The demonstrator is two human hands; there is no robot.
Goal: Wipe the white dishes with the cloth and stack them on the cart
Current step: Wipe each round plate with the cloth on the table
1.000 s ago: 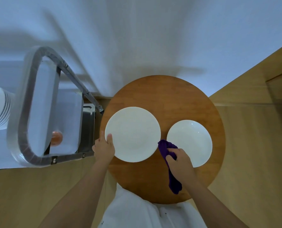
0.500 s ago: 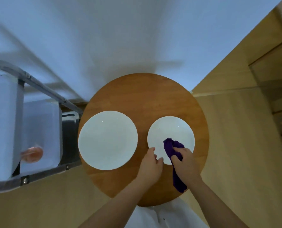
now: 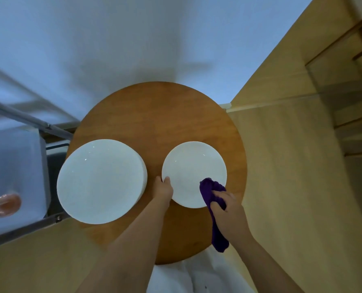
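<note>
Purple cloth point(image 3: 210, 190) sits bunched on the near-right part of the smaller white dish point(image 3: 193, 173), its tail hanging down past the dish rim & over the desk edge toward the person. Right hand point(image 3: 227, 208) grips the cloth, fingers curled over the wad, pressing it onto the dish. Left hand point(image 3: 163, 188) holds the same dish at its near-left rim, thumb on top of the rim, fingers curled at the edge.

Smaller dish lies flat on the right half of the round wooden desk point(image 3: 154, 115). Larger white dish point(image 3: 101, 180) lies flat on the left half, near the smaller one but not touching; its left edge overhangs the desk rim a bit. Left hand sits in the gap btwn the two dishes.

Left of the desk: metal-framed cart point(image 3: 46, 219) w/ a pale surface, blurred; a pinkish-orange object point(image 3: 4, 205) on it, can't tell what it is. White wall behind the desk, light wood floor & wood panelling to the right. White garment of the person shows at bottom centre.
</note>
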